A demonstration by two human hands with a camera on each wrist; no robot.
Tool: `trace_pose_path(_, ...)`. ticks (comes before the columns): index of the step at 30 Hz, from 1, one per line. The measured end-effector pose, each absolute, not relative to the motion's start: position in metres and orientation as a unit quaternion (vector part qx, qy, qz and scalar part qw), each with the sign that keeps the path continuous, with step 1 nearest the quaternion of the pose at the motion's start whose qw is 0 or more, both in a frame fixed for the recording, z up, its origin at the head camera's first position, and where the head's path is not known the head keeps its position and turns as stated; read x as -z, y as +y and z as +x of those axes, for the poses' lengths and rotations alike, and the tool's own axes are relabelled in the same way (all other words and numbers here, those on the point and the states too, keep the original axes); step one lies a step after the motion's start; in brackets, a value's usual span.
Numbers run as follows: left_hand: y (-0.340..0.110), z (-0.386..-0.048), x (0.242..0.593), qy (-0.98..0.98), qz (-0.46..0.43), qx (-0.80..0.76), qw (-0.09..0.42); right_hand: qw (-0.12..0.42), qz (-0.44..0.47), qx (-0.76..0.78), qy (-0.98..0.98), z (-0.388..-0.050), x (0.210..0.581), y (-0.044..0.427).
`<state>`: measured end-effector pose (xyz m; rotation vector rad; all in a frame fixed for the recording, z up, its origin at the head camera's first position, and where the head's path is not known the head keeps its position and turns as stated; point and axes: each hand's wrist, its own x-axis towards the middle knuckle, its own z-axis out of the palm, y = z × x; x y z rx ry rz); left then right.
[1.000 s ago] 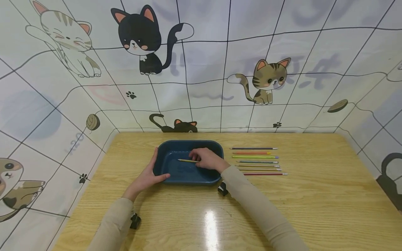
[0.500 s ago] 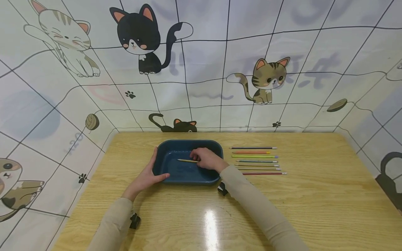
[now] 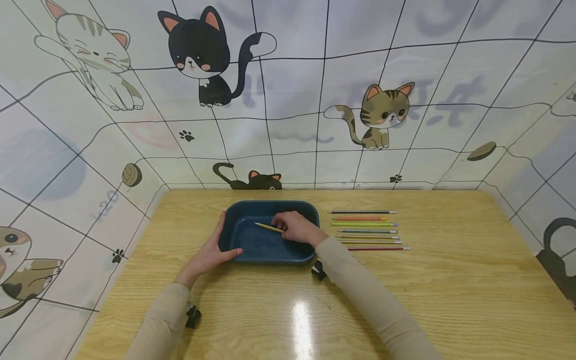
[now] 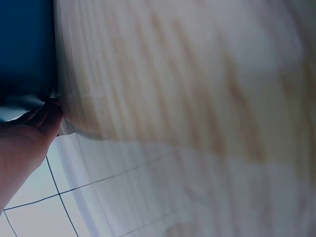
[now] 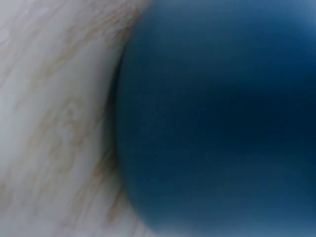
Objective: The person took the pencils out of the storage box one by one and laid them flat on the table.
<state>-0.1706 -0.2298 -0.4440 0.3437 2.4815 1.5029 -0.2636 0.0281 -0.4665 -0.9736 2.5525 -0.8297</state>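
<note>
A dark blue rectangular tray (image 3: 270,260) with raised walls stands on the wooden table. My left hand (image 3: 211,255) holds its near left corner, thumb over the front rim and fingers along the left wall. In the left wrist view, the fingers (image 4: 44,118) touch the tray's side (image 4: 27,44). My right hand (image 3: 297,230) reaches inside the tray and pinches a yellowish pencil (image 3: 266,227) near one end. Its pointed end faces left; the hand covers the other end. The right wrist view has only the blurred tray wall (image 5: 207,118), with no fingers visible.
Several pencils lie in a roughly parallel row right of the tray, among them an orange pencil (image 3: 360,218), a lime-green pencil (image 3: 364,224) and a red pencil (image 3: 380,248). The sleeve partly covers the nearest ones. A cat-printed sheet (image 3: 297,125) rises behind the table (image 3: 450,280).
The pencil's pointed end has swung away towards the tray's far side, so the pencil slants more. Both hands and the tray stay about where they were.
</note>
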Motion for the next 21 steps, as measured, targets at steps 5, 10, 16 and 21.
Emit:
trace_pose_path(5, -0.23, -0.17, 0.444, 0.846, 0.111, -0.51, 0.112, 0.14, -0.326, 0.311, 0.882, -0.264, 0.467, 0.028)
trace_pose_path(10, -0.23, -0.171, 0.444, 0.845, 0.114, -0.51, 0.111, 0.131, -0.333, 0.331, 0.873, -0.264, 0.467, 0.028)
trace_pose_path(16, -0.23, -0.171, 0.442, 0.848, 0.114, -0.507, 0.106, 0.13, -0.332, 0.363, 0.861, -0.265, 0.466, 0.029)
trace_pose_path(21, -0.232, -0.175, 0.454, 0.844, 0.121, -0.514, 0.097, 0.124, -0.336, 0.393, 0.847, -0.262, 0.463, 0.031)
